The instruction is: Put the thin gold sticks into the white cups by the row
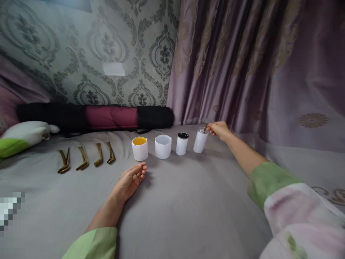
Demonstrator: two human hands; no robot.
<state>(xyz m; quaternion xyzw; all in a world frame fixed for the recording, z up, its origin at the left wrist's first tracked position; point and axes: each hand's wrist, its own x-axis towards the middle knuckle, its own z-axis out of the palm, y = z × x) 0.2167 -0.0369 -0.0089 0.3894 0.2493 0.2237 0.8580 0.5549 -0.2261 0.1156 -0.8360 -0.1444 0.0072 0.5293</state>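
Head cam: grey sheet (194,205) w/ a row of 4 white-sided pots nr its far edge, right of ctr. R hand (219,131) is at the rightmost one, the tall jar (199,142), grasping a brown stick (206,127) btwn thumb & fingertips right at the jar's clear rim. Can't tell how far the stick goes in, as the white side hides it. The jar looks to lean a bit, top to the right; that R arm reaches in from the sheet's right side, green sleeve (265,180) at the elbow.

L hand (132,180) is released: fingers loosely curled, palm turned inward, just on the near side of the yellow pot (140,151), apart from it. Can't tell if it rests on the sheet.

Next in the row, L to R after yellow: a wide white pot (163,149), then a narrow pot w/ black inside (182,146), all upright & spaced apart.

Toward the sheet's left edge, 4 bent brown strips (99,158) lie side by side, ends pointing to the far edge. Beyond, a white-&-green plush toy (27,133) sits by the left edge, & a long black-&-maroon bag (113,117) lies along the far edge, by the patterned wall (107,39). Purple curtain (223,72) hangs at the far right corner.
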